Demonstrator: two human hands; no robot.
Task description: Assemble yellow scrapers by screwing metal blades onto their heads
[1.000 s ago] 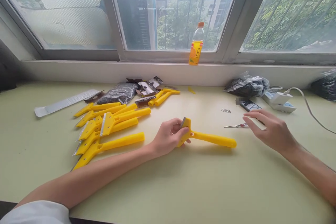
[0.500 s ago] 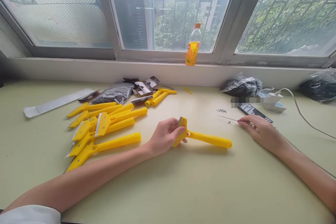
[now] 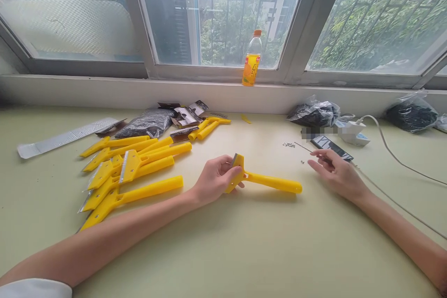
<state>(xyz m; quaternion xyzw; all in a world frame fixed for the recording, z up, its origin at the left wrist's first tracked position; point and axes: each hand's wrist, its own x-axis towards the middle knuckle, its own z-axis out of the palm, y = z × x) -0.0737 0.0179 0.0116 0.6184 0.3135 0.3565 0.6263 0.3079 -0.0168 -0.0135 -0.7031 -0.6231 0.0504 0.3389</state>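
My left hand (image 3: 216, 178) is closed around the head of a yellow scraper (image 3: 272, 182), thumb on top. Its handle points right and a dark blade edge shows at the top of the head. To the right, my right hand (image 3: 333, 172) holds a screwdriver (image 3: 303, 146) by its mostly hidden handle, with the thin shaft pointing left and away from me. A small pile of screws (image 3: 288, 145) lies just left of the shaft tip. One loose piece of small hardware (image 3: 302, 162) rests near my right thumb.
Several yellow scrapers (image 3: 150, 189) lie at the left. Behind them are a plastic bag (image 3: 146, 123), card packaging (image 3: 190, 115) and a clear strip (image 3: 66, 138). Dark-filled bags (image 3: 314, 112), a white adapter (image 3: 354, 134) and cables (image 3: 391, 144) sit at the right. A drink bottle (image 3: 251, 63) stands on the sill.
My right hand has turned, its fingers now farther apart, and the screwdriver's tip has risen toward the screw pile. My left hand keeps the scraper in nearly the same pose. The view has shifted slightly.
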